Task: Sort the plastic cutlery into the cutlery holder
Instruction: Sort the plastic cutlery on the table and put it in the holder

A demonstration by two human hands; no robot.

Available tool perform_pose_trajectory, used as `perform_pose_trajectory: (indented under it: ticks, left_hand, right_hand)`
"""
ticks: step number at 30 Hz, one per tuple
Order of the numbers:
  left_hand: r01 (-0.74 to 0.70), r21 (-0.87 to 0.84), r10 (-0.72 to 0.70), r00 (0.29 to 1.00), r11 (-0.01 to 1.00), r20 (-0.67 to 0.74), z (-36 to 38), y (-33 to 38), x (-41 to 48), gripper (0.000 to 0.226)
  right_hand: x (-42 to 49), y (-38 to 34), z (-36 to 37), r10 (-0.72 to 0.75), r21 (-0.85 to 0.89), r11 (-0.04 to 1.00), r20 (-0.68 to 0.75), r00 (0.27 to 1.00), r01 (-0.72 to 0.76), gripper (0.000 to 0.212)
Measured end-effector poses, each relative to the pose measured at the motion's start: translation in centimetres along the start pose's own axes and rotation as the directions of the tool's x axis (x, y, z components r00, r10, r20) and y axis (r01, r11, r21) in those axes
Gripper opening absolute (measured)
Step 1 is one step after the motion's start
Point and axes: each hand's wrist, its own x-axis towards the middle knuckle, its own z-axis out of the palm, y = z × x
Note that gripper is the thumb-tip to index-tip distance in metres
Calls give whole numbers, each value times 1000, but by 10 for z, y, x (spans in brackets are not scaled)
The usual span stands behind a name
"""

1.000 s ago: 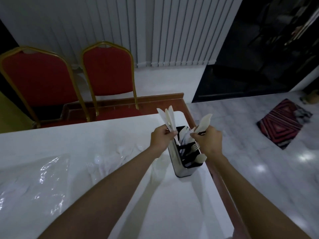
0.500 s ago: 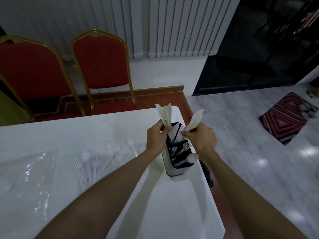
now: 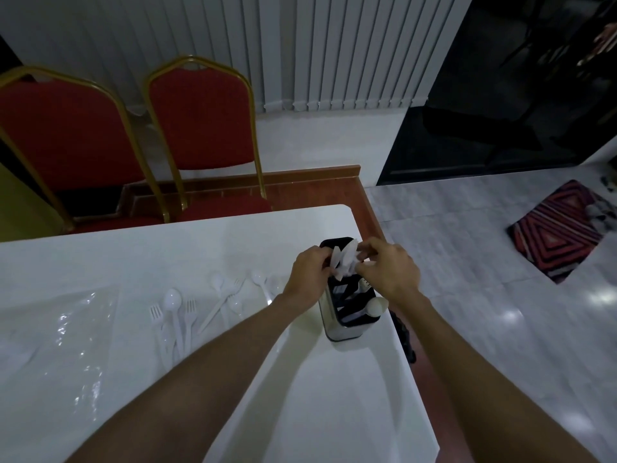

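Observation:
A black-topped metal cutlery holder (image 3: pixel 344 329) stands near the white table's right edge, with a spoon (image 3: pixel 377 306) and a fork sticking out of its near slots. My left hand (image 3: pixel 309 277) grips a few white plastic knives (image 3: pixel 342 262) over the holder's far end. My right hand (image 3: pixel 389 270) pinches the same bunch of knives from the right, above the holder's far slot. Several loose white spoons and forks (image 3: pixel 200 305) lie on the table to the left of my left arm.
A clear plastic bag (image 3: pixel 63 335) lies flat at the table's left. Two red chairs (image 3: pixel 197 121) with gold frames stand behind the table (image 3: pixel 317 412). The table's right edge runs just beside the holder, with tiled floor and a striped rug (image 3: pixel 564 228) beyond.
Both hands have lowered toward the holder's far end and come together. The knives that stood upright above the hands now sit low between the fingers.

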Motion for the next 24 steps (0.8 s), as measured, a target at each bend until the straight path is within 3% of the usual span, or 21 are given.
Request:
perform_pose_trajectory:
  ticks: [3,6,9,12,17,20,22,24]
  left_hand:
    - [-29,-20,29,1000,999,1,-4,-5,-6,19]
    - [-9,-54,7,999,998,-46,-8,-16,-18,41]
    - [86,-100,-96,990,991,-104,-18,-39,-38,44]
    - [159,-37,-163,974,987,-154,-31,-74,-66,39]
    - [308,97,-295,946,946,-134,-60,-146,-124,38]
    - [346,239,-313,935,907,-166,-73,-185,-160,42]
    - [338,362,-298,940,868,-164,-78,-209,-182,46]
    - [345,448,-354,933,824,-68,-79,-222,-198,58]
  right_hand:
    - [-6,-3,-5,-10,40,999,-45,999,12,36]
    - [-16,-15,-8,-61,82,993,-220,974,80,35]
    - [-26,-37,-3,-191,132,960,-330,924,246,36]
    - [-34,-64,17,-362,152,892,-321,875,425,31]
    - [-52,-98,81,-531,127,827,-140,836,547,29]
    - [-62,-102,124,-448,118,893,134,884,435,34]
    - [-70,-101,150,-390,27,915,309,868,402,42]
    - [-77,-97,170,-345,-52,919,375,861,391,51]
